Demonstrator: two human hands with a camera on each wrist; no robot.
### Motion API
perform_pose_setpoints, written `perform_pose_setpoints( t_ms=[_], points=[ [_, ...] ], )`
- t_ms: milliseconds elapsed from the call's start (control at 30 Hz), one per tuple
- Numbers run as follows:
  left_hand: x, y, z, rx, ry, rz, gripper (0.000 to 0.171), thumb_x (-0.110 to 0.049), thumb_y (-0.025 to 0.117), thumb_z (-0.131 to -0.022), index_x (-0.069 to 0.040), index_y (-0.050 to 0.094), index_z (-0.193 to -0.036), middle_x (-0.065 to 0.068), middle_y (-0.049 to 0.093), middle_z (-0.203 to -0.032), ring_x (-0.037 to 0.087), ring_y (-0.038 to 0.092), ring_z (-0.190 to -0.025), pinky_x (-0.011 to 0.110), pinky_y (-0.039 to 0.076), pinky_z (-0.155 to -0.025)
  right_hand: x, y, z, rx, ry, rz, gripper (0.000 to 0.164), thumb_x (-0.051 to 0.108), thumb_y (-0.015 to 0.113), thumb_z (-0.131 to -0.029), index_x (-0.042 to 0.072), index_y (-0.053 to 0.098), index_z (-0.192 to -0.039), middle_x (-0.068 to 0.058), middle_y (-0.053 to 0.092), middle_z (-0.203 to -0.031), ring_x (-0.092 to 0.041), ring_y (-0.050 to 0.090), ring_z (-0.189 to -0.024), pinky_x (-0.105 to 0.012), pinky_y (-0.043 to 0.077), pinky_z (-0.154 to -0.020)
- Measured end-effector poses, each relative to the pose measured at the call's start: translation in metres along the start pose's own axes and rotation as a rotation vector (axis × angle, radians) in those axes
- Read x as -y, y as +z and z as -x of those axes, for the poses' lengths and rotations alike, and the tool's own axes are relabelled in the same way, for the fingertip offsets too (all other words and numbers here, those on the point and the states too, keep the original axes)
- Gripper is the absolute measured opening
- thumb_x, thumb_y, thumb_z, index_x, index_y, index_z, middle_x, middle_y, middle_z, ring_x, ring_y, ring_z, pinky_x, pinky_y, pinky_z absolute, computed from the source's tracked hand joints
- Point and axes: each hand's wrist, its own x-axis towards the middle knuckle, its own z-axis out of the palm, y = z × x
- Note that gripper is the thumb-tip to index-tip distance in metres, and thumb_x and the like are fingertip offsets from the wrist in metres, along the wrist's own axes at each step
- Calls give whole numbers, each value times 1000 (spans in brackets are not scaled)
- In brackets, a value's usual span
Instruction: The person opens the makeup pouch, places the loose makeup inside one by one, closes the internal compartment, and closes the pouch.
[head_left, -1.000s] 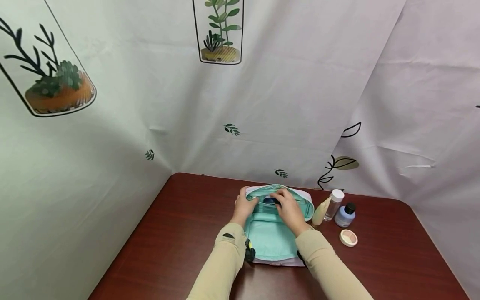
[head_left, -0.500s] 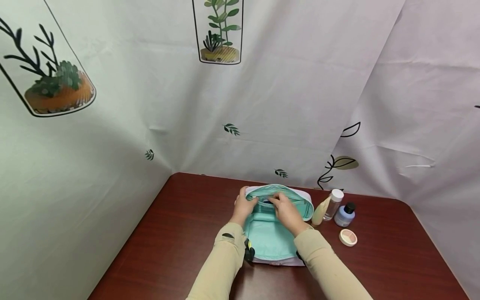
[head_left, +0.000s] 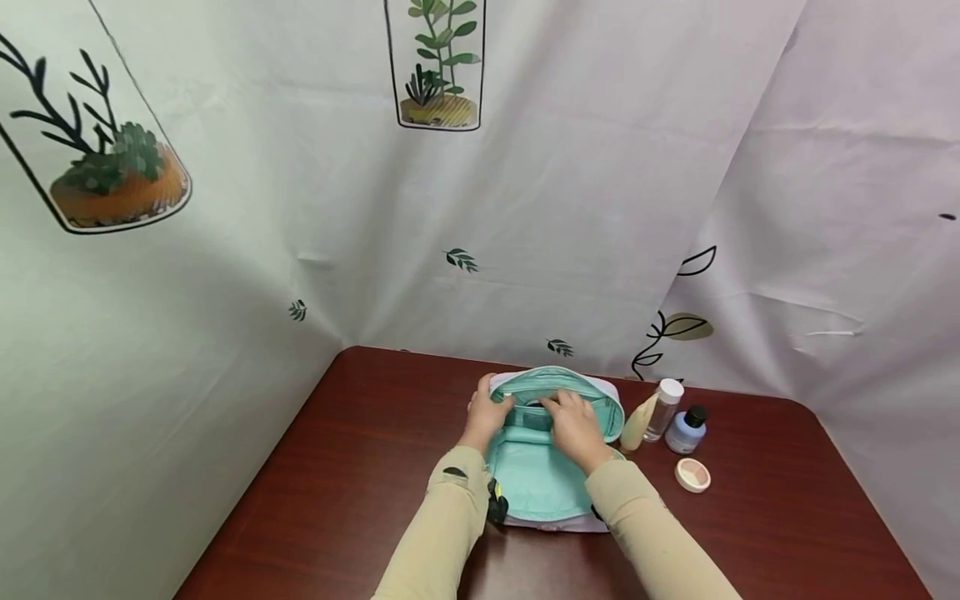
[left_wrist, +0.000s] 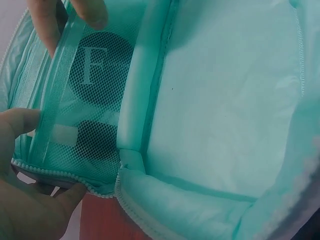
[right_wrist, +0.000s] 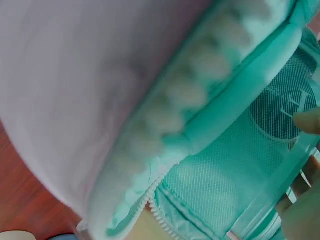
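Observation:
A toiletry bag (head_left: 543,479), lilac outside and mint green inside, lies unzipped with its lid folded back. A mesh pocket (left_wrist: 55,107) lines the lid. Behind its mesh show a round dark disc (left_wrist: 102,70) marked with a letter F and a smaller dark-and-white item (left_wrist: 92,139). My left hand (head_left: 487,415) grips the lid's left rim, thumb at the pocket's hem and fingers against the outside. My right hand (head_left: 577,429) pinches the pocket's hem beside the disc, thumb in front of the mesh and fingers behind the band, partly hidden.
Right of the bag stand a pale yellow tube (head_left: 637,423), a clear bottle (head_left: 662,417) with a white cap and a blue bottle (head_left: 686,433) with a black cap. A round powder compact (head_left: 692,475) lies nearer on the dark red table (head_left: 780,517). Patterned cloth hangs behind.
The dark disc in my right hand has gone down into the mesh pocket. My right fingers now hold the pocket's hem; the left hand has stayed on the rim.

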Motion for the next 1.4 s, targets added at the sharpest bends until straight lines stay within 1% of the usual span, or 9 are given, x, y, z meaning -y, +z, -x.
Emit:
perform_pose_setpoints(
  t_ms=[133, 267, 467, 633, 800, 933, 1100, 1267, 1400],
  points=[
    [1, 1, 0, -16, -14, 4, 55, -19, 60, -90, -13, 36, -139, 19, 41, -133, 39, 35, -121, 55, 37, -88, -4, -5, 5, 28, -11, -39, 41, 2, 62, -82, 6, 59, -123, -11, 56, -115, -32, 46, -113, -48, 35, -94],
    [1, 2, 0, -18, -26, 3, 54, -19, 60, -90, -15, 37, -139, 19, 41, -133, 38, 35, -121, 54, 37, -88, -9, -19, 12, 2, 14, -175, 41, 6, 64, -84, 6, 57, -124, -13, 54, -122, -33, 45, -117, -48, 37, -94],
    [-3, 0, 2, -21, -17, 16, 55, -18, 59, -90, -15, 36, -139, 20, 40, -134, 39, 34, -123, 55, 36, -89, -28, -50, 27, -345, 111, -329, 21, 2, 60, -83, 8, 70, -100, -8, 66, -99, -25, 60, -89, -43, 46, -75],
    [-5, -2, 4, -12, -24, 33, 55, -18, 59, -91, -14, 35, -140, 19, 39, -135, 39, 33, -123, 54, 37, -89, -55, -63, 51, -560, 293, -315, 17, 7, 56, -82, 11, 72, -86, -7, 68, -82, -19, 51, -58, -37, 40, -54],
    [-3, -1, 3, -12, -20, 24, 55, -18, 58, -91, -14, 35, -140, 19, 38, -135, 39, 33, -124, 54, 36, -90, -85, -53, 79, -607, 551, -278, 19, 13, 51, -84, 12, 70, -87, -7, 65, -72, -24, 50, -56, -39, 36, -53],
    [0, 0, 0, -2, -20, 29, 55, -18, 58, -91, -15, 34, -141, 19, 38, -135, 38, 33, -123, 54, 36, -89, -101, -40, 101, -548, 680, -275, 23, 16, 48, -85, 9, 67, -96, -9, 61, -78, -30, 53, -70, -44, 38, -60],
    [2, 0, -2, -3, -16, 30, 55, -18, 59, -91, -15, 35, -140, 19, 40, -134, 37, 38, -120, 53, 37, -89, -112, -24, 122, -328, 810, -268, 33, 22, 50, -85, -1, 59, -107, -24, 47, -109, -42, 40, -102, -56, 34, -78],
    [2, 0, -1, -7, -6, 33, 56, -18, 59, -90, -14, 35, -140, 20, 41, -133, 37, 40, -118, 52, 38, -89, -118, -13, 133, -166, 913, -292, 52, 32, 57, -83, -7, 48, -118, -34, 36, -112, -51, 32, -104, -61, 31, -79],
    [2, 0, 0, -3, 0, 41, 55, -17, 59, -91, -13, 35, -140, 20, 41, -133, 36, 42, -116, 52, 39, -88, -119, -10, 136, -119, 951, -306, 68, 35, 62, -80, -12, 39, -124, -37, 33, -113, -54, 31, -104, -63, 30, -81]
  ],
)
